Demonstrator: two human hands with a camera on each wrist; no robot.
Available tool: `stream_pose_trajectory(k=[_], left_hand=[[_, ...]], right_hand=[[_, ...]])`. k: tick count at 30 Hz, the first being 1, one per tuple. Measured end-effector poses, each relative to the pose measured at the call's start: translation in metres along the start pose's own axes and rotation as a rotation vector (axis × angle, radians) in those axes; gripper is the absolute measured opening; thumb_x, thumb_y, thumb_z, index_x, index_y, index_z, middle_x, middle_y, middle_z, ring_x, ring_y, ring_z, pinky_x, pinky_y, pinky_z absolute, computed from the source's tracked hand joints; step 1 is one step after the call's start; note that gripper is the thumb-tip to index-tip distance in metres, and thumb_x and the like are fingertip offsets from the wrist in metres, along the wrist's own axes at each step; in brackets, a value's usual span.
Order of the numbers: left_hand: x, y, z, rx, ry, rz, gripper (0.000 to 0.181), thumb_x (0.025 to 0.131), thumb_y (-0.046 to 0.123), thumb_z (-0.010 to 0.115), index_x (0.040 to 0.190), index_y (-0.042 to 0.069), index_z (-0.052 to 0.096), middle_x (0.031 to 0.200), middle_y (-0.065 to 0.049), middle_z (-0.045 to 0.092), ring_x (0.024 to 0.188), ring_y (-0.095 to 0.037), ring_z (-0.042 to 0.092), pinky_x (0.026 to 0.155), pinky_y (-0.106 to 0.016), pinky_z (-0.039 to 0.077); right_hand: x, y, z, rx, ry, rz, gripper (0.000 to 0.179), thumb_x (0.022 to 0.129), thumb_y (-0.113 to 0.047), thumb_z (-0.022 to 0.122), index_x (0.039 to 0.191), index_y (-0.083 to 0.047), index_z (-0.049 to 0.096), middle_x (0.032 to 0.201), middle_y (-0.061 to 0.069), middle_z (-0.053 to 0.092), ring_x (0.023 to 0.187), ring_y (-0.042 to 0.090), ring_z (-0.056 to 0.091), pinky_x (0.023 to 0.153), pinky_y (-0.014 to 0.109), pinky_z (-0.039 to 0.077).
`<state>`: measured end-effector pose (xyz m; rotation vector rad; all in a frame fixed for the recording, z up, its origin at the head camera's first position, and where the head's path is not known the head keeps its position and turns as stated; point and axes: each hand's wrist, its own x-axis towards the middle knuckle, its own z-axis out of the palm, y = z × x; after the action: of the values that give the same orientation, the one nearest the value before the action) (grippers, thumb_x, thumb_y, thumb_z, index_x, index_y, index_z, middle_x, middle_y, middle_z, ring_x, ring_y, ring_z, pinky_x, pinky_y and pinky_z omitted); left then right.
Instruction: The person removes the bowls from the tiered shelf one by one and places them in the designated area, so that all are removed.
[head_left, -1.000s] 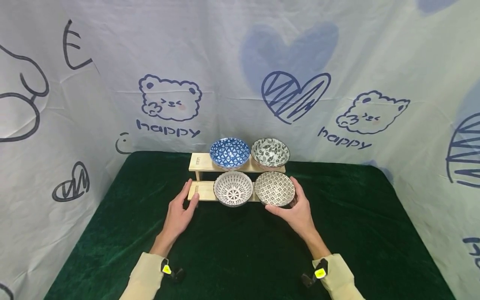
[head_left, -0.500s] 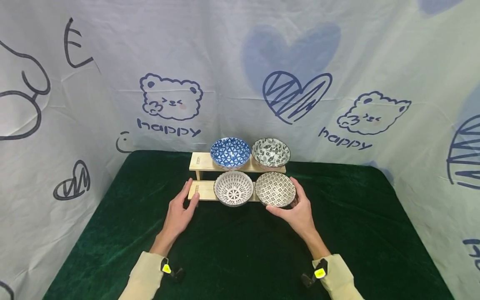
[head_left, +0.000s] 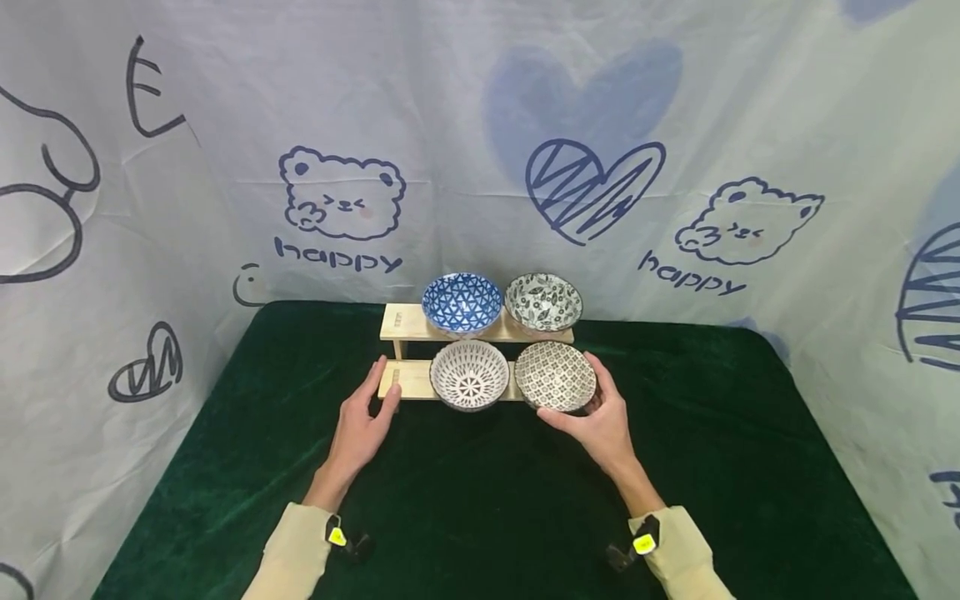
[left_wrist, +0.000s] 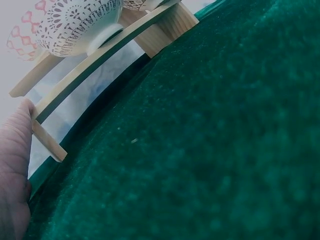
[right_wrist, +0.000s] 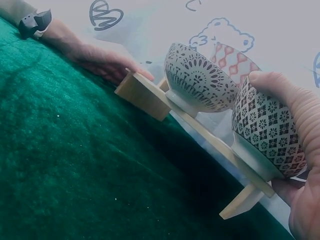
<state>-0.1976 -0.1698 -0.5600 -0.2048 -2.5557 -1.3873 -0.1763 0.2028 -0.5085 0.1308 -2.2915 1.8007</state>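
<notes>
A two-tier wooden stand (head_left: 411,379) holds patterned bowls. The left hand (head_left: 358,429) holds the left end of its lower board, thumb at the front edge and fingers toward the back. In the left wrist view the thumb (left_wrist: 17,145) touches the board's end. At the lower tier's right end, the right hand (head_left: 603,425) grips a bowl with a dark lattice pattern (head_left: 555,377), thumb near the front rim, fingers round the far side. The right wrist view shows this bowl (right_wrist: 265,130) standing on its foot on the board. A white bowl with dark dashes (head_left: 469,377) sits beside it.
On the upper tier stand a blue triangle-patterned bowl (head_left: 462,304) and a bowl with a dark leafy pattern (head_left: 543,302). A dark green cloth (head_left: 480,500) covers the table. A white printed curtain (head_left: 465,125) hangs behind and at both sides.
The right hand and the lattice-patterned bowl have shifted slightly to the right, widening the gap to the white bowl. The left hand keeps its place on the stand.
</notes>
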Motion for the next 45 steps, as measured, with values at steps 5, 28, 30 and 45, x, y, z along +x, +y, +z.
stream_pose_trajectory(k=[5,28,30,45], left_hand=[[0.001,0.001,0.0,-0.004,0.009,0.006,0.066,0.108,0.042,0.057,0.163,0.011,0.037,0.167,-0.012,0.036,0.155,-0.029,0.034,0.124,-0.055,0.029],[0.0,-0.001,-0.001,0.0,0.004,0.012,0.066,0.108,0.041,0.056,0.163,0.01,0.036,0.167,-0.012,0.036,0.155,-0.029,0.034,0.124,-0.056,0.029],[-0.001,-0.001,-0.001,-0.002,0.002,0.008,0.066,0.108,0.041,0.056,0.163,0.01,0.036,0.167,-0.012,0.035,0.155,-0.029,0.033,0.124,-0.056,0.029],[0.0,-0.001,0.001,-0.007,0.011,0.019,0.065,0.108,0.041,0.056,0.162,0.01,0.038,0.166,-0.013,0.037,0.154,-0.029,0.035,0.124,-0.056,0.03]], right_hand=[[-0.001,0.0,-0.004,0.028,0.007,-0.008,0.105,0.075,-0.004,0.094,0.16,-0.003,0.032,0.159,0.014,0.045,0.142,0.029,0.049,0.117,0.033,0.039],[-0.009,0.01,-0.04,-0.019,0.075,0.028,0.106,0.078,-0.002,0.091,0.163,-0.007,0.028,0.162,0.013,0.041,0.146,0.03,0.043,0.111,0.01,0.036],[-0.008,0.011,-0.043,-0.028,0.088,0.031,0.106,0.078,-0.001,0.091,0.163,-0.006,0.028,0.162,0.013,0.041,0.145,0.03,0.044,0.11,0.01,0.036],[0.002,0.012,-0.065,-0.068,0.153,0.041,0.104,0.078,-0.002,0.091,0.162,-0.009,0.03,0.161,0.011,0.043,0.145,0.029,0.045,0.11,0.01,0.038]])
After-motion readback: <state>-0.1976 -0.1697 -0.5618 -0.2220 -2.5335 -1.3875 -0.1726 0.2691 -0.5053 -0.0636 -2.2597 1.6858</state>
